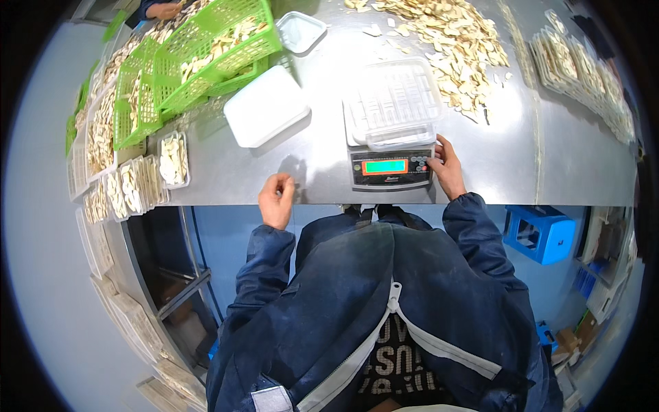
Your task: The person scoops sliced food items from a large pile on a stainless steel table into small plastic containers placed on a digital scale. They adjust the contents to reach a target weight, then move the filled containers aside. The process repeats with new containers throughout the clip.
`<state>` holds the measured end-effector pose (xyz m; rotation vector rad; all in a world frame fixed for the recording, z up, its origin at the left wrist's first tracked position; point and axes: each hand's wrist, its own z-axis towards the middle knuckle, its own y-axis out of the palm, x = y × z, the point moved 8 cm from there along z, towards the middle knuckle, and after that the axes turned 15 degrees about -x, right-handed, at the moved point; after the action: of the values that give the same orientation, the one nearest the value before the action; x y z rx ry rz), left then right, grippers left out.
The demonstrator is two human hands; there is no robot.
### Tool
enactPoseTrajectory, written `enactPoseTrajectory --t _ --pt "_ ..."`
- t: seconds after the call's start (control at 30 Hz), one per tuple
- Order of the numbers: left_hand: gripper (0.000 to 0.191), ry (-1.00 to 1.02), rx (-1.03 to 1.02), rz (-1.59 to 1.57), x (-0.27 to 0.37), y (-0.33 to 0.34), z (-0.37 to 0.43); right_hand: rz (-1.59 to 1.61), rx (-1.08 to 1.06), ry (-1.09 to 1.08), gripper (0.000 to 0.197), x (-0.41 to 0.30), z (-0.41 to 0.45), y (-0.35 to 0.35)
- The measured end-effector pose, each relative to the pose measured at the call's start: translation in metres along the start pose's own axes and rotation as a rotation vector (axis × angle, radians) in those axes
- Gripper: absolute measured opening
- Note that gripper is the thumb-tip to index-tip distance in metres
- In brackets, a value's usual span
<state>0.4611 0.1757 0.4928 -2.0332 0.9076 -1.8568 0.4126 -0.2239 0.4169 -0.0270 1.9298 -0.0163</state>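
A digital weighing scale (392,181) with a lit green display stands near the front edge of the steel table. On its platform rests a clear plastic tray (394,100) with a ribbed base; no slices show in it. My right hand (449,167) is at the scale's right side, thumb by the keypad buttons and fingers apart, holding nothing. My left hand (276,201) hovers at the table's front edge, left of the scale, its fingers curled in with nothing visible in them. A heap of pale dried slices (458,56) spreads behind and right of the tray.
A white plastic tub (267,108) and a small translucent container (301,32) sit left of the scale. Green baskets (216,62) hold slices. Filled trays (174,159) line the left; more packed trays (582,77) stand right. Another person's hand (163,10) shows at top left.
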Motion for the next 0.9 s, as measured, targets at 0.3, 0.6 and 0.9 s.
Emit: enactPoseTrajectory --t 0.3,0.6,0.9 --pt "0.015 -0.446 0.587 -0.66 -0.23 -0.108 -0.071 0.019 0.03 -0.008 0.064 0.013 -0.002 -0.006" --pt "0.036 -0.447 0.903 -0.803 -0.308 -0.232 -0.024 -0.216 0.028 -0.182 0.062 0.004 -0.001 -0.003" --pt "0.046 -0.729 0.538 -0.575 -0.359 -0.262 0.018 -0.32 0.279 -0.111 0.055 -0.007 -0.045 -0.054"
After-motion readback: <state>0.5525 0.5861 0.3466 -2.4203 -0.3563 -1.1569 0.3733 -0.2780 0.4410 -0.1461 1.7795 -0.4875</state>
